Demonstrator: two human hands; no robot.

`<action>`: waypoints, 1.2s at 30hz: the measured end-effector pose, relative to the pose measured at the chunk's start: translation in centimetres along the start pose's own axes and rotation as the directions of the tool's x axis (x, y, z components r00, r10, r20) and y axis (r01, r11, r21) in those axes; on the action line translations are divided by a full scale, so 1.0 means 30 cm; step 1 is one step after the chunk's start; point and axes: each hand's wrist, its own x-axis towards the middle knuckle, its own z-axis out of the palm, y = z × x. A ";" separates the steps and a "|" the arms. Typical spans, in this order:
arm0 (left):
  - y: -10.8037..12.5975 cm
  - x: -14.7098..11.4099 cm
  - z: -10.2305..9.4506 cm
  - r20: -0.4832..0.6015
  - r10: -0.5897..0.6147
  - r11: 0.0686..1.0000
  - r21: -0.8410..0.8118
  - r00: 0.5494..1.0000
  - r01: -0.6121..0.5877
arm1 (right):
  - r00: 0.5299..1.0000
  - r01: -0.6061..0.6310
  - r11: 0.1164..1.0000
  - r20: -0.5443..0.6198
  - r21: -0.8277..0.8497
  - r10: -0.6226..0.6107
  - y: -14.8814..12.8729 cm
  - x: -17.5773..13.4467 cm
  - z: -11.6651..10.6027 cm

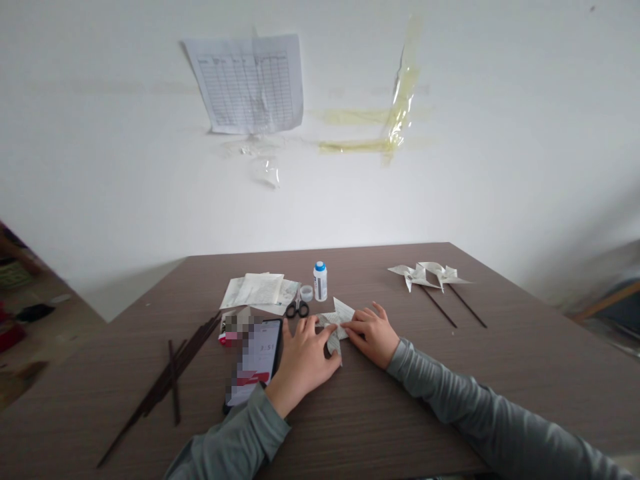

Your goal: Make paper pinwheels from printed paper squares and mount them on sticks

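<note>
Head view. Paper pinwheel [343, 309] on counter [380, 427], roughly midway between left and right edges. Left hand [306, 357]: fingers spread, touching it. Right hand [373, 335]: fingertips together at pinwheel's middle, pinching or pressing unclear. Phone [257, 360] beside left hand. Toward far right corner: two stick-mounted pinwheels [414, 275]. Dark sticks [173, 371] toward left edge.

Grey-green sleeves [475, 403], a brown, finely streaked tabletop [380, 427] and an off-white paper pinwheel [343, 309] marked with faint grey print. Two other pinwheels [411, 277] are whitish, their sticks [443, 310] dark brown. The bottle [321, 285] is white — its cap [320, 267] bright blue. Yellowish tape [355, 146] streaks the white wall [350, 207]; a grey grid patterns the white sheet [247, 83].
</note>
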 end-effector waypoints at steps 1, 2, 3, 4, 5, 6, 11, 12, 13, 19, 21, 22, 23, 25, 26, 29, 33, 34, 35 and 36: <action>-0.001 0.000 0.003 0.000 -0.003 1.000 -0.005 1.000 0.003 | 1.000 -0.007 1.000 0.000 0.006 0.007 0.000 -0.001 0.000; -0.002 0.000 0.006 -0.003 -0.005 1.000 -0.009 1.000 0.004 | 1.000 -0.013 1.000 -0.001 0.010 0.013 0.000 -0.003 0.000; -0.003 0.000 0.009 -0.003 -0.006 1.000 -0.010 1.000 0.006 | 1.000 -0.016 1.000 -0.005 0.011 0.016 0.000 -0.005 0.001; -0.003 0.000 0.012 -0.002 -0.008 1.000 -0.006 1.000 0.008 | 1.000 -0.016 1.000 -0.012 0.010 0.016 0.000 -0.006 0.001; -0.003 0.001 0.014 -0.001 -0.009 1.000 -0.001 1.000 0.009 | 1.000 -0.012 1.000 -0.019 0.009 0.013 0.000 -0.008 0.002; -0.002 0.002 0.016 0.001 -0.012 1.000 0.004 1.000 0.012 | 1.000 -0.007 1.000 -0.021 0.008 0.007 0.000 -0.010 0.003; -0.002 0.006 0.019 -0.004 -0.008 1.000 -0.004 1.000 0.008 | 1.000 -0.005 1.000 0.029 -0.009 0.006 0.002 -0.013 0.003; -0.003 0.006 0.018 -0.003 -0.004 1.000 -0.005 1.000 0.004 | 0.999 -0.007 1.000 0.034 -0.013 0.007 0.002 -0.013 0.003; -0.003 0.006 0.017 -0.001 0.000 1.000 -0.005 1.000 0.000 | 0.999 -0.007 1.000 0.037 -0.016 0.007 0.001 -0.012 0.002; 0.008 0.008 -0.013 0.034 -0.016 1.000 0.001 0.999 0.016 | 0.999 -0.009 1.000 0.036 -0.018 0.010 -0.006 -0.010 0.000; 0.014 0.009 -0.023 0.046 -0.017 1.000 0.000 0.999 0.017 | 1.000 -0.008 1.000 0.029 -0.025 0.009 -0.007 -0.009 -0.001; 0.016 0.010 -0.026 0.054 -0.018 1.000 0.000 0.998 0.018 | 1.000 -0.005 1.000 0.026 -0.028 0.005 -0.006 -0.009 -0.001; 0.018 0.009 -0.028 0.057 -0.020 1.000 0.000 0.998 0.020 | 1.000 -0.001 1.000 0.021 -0.030 0.002 -0.005 -0.009 0.000; 0.020 0.007 -0.026 0.050 -0.025 1.000 0.000 0.998 0.025 | 1.000 0.007 1.000 0.017 -0.030 -0.006 -0.002 -0.008 0.002; 0.019 0.006 -0.024 0.038 -0.026 1.000 -0.002 0.999 0.026 | 1.000 0.009 1.000 0.016 -0.030 -0.009 -0.002 -0.008 0.003; 0.016 0.000 -0.019 0.022 -0.024 1.000 -0.007 0.999 0.024 | 1.000 0.013 0.999 0.012 -0.039 -0.012 -0.006 -0.008 0.002; 0.010 -0.005 -0.022 0.039 -0.016 1.000 -0.007 0.999 0.017 | 0.999 -0.013 0.999 0.035 -0.040 0.014 -0.025 -0.006 -0.010; 0.009 -0.006 -0.022 0.042 -0.013 1.000 -0.003 0.999 0.013 | 0.999 -0.024 0.999 0.047 -0.034 0.025 -0.031 -0.005 -0.014; 0.007 -0.006 -0.023 0.045 -0.011 1.000 0.002 0.999 0.011 | 0.997 -0.035 0.999 0.061 -0.028 0.036 -0.035 -0.004 -0.017; 0.005 -0.007 -0.022 0.046 -0.008 1.000 0.005 0.999 0.008 | 0.996 -0.044 0.999 0.075 -0.022 0.046 -0.040 -0.002 -0.021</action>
